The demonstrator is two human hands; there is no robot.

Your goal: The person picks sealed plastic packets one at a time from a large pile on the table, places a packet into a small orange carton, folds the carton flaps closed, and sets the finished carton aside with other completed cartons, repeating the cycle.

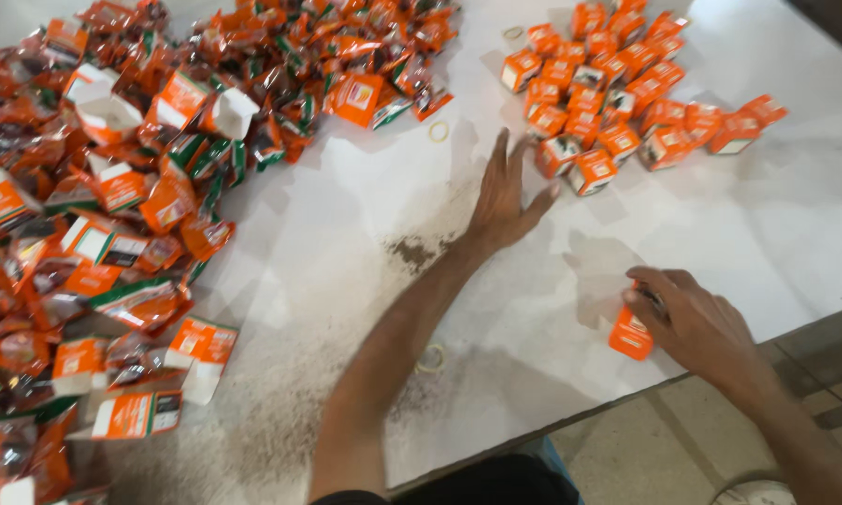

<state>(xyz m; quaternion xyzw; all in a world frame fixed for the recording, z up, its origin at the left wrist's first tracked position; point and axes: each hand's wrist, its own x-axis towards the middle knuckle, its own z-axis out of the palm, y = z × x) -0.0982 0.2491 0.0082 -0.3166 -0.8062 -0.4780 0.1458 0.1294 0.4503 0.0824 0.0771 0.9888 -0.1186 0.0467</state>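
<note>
Right hand (697, 323) is clamping a small orange carton (631, 335) at the bench (346, 243) edge, likely light, crushable, best pinched across its sides; left hand (507, 196) is resting flat, fingers spread

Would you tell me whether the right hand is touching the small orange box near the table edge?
Touching: the head view shows the right hand with fingers curled over the small orange box.

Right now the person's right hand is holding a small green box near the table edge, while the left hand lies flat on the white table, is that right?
Not quite. The head view shows the box in the right hand is orange, not green. The rest holds: it sits near the table edge, and the left hand lies flat on the white surface.
</note>
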